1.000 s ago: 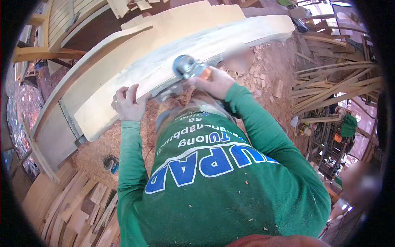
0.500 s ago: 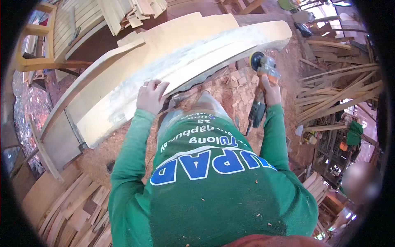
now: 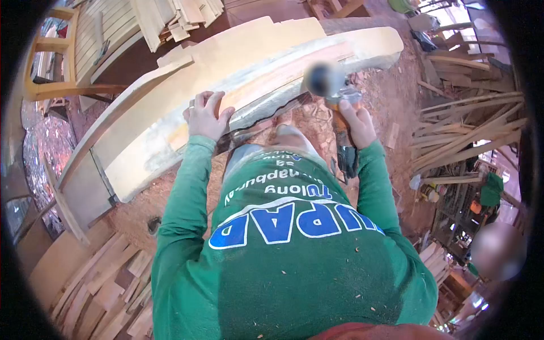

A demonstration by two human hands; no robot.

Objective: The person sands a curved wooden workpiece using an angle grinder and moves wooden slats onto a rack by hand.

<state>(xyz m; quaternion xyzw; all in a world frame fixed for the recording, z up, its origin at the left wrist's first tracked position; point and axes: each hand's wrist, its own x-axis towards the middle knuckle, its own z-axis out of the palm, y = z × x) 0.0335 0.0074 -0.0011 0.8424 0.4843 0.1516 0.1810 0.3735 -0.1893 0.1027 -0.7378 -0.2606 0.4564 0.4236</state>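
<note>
A large curved wooden panel lies in front of me, its pale near strip marked with whitish and grey patches. My left hand rests on the panel near its front edge, fingers spread and a ring on one of them. Wrapped round an angle grinder is my right hand. The grinder's dark round disc is blurred and sits at the panel's near edge; whether it touches the wood I cannot tell. The tool's dark rear body hangs below my right hand.
Long thin wood strips are piled at the right. Cut wood pieces lie at the lower left, and planks stack at the back. A wooden frame stands at the far left. Wood scraps cover the reddish ground near my legs.
My right hand has brought the grinder left, from beside the panel to its near edge. My left hand stays on the panel with its fingers slightly more spread.
</note>
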